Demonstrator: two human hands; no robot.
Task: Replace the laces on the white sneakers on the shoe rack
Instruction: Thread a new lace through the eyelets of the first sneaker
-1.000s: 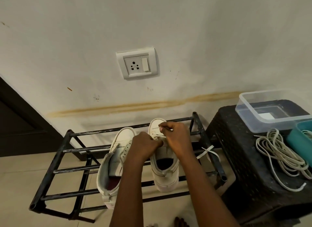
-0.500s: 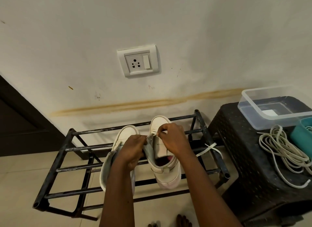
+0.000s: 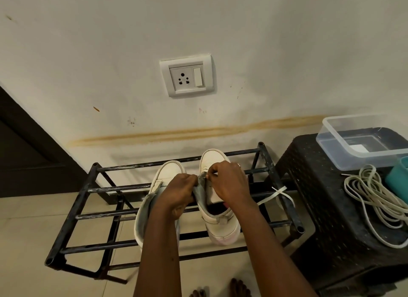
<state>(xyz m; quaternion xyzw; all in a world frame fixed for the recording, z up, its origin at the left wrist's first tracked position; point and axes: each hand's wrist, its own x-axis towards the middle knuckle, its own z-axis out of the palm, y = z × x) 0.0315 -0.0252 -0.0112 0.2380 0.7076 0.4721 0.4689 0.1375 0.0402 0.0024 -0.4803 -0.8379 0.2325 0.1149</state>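
1. Head view, task things: on the top bars of the black shoe rack (image 3: 72, 210), two white sneakers side by side, toes toward the wall at the far side. Left sneaker (image 3: 167, 170) half hidden behind the left forearm, grey inner lining showing along its left side. Right sneaker (image 3: 223, 228) just beside it, heel toward the near edge, dark opening visible.
2. Left hand (image 3: 181, 192): fingers curled, clenched around the grey left flap of the right sneaker, pulling it open toward the left.
3. Right hand (image 3: 229, 184): over the tongue of the same sneaker, fingertips (image 3: 208, 175) pinched together at the top edge of that flap, touching the left hand's fingers. Impossible to tell whether a lace end sits inside the pinch.
4. White lace (image 3: 276, 194): a flat strip emerging from under the right wrist, draped and crossed over the right end of the rack.
5. Right of the rack: a black stool (image 3: 331, 219) carrying a clear plastic tub (image 3: 362, 139), a loose coil of pale cord (image 3: 375, 199) and a teal container (image 3: 399, 175) cut off by the frame edge.
6. Far side: a stained wall with a white socket plate (image 3: 187, 76) above the sneakers; a dark door (image 3: 26, 155) at the left.
7. Near edge: bare toes (image 3: 238, 288) on the tiled floor.
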